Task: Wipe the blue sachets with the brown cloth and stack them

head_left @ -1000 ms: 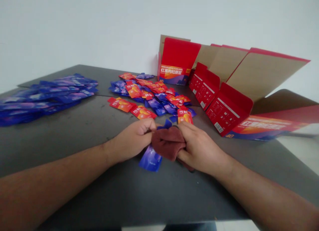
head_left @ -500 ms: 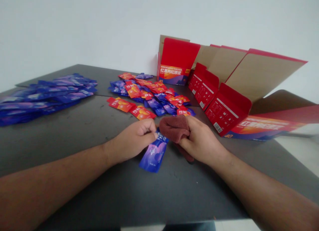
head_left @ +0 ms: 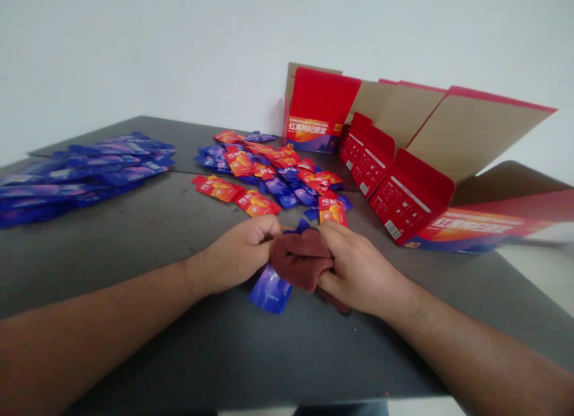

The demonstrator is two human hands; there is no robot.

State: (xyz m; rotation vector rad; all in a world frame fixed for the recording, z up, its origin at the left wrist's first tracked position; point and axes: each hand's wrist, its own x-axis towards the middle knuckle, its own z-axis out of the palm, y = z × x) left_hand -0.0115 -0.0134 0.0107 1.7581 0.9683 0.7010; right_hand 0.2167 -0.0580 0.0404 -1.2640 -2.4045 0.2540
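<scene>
A blue pouch [head_left: 271, 291] is held just above or on the dark table, near its middle. My left hand [head_left: 240, 251] is closed on the pouch's left edge, thumb on top. A folded brown cloth [head_left: 301, 259] is gripped in my right hand [head_left: 359, 266] and lies across the pouch's upper front. The cloth covers the pouch's middle; only its lower end and a bit of its top show. Just beyond my right hand lies a red pouch [head_left: 332, 210].
A mixed heap of red and blue pouches [head_left: 273, 168] lies beyond my hands. More blue pouches [head_left: 85, 171] are piled at the left. Several open red cartons [head_left: 403, 204] line the right and back of the table [head_left: 215, 350], near the white wall.
My right hand has brought the cloth left and down over the blue pouch, covering its printed upper part. My left hand has stayed in place.
</scene>
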